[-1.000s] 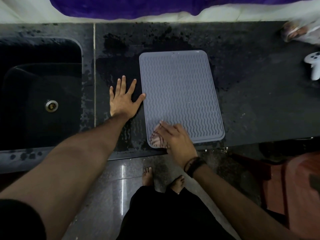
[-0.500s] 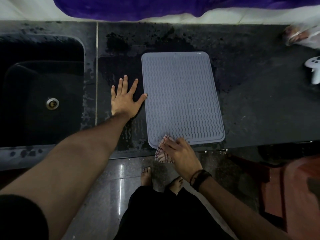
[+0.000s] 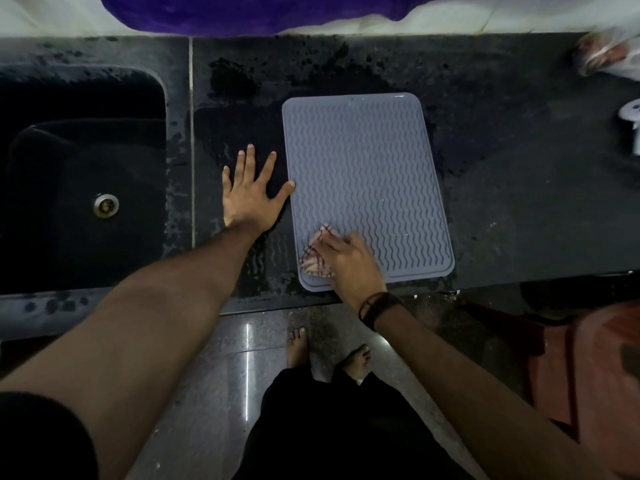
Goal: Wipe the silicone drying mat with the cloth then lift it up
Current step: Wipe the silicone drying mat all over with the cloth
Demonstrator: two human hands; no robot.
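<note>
The right hand [image 3: 346, 259] presses a bunched checked cloth [image 3: 316, 260] onto the mat's near-left corner, fingers curled over it. The silicone drying mat [image 3: 367, 174] stretches away from that grip, flat on the wet counter [image 3: 519, 168]. Beyond its left edge, the left hand [image 3: 251, 195] lies spread flat, thumb touching the rim. Wiping looks underway; the far ridges probably need passes before lifting.
</note>
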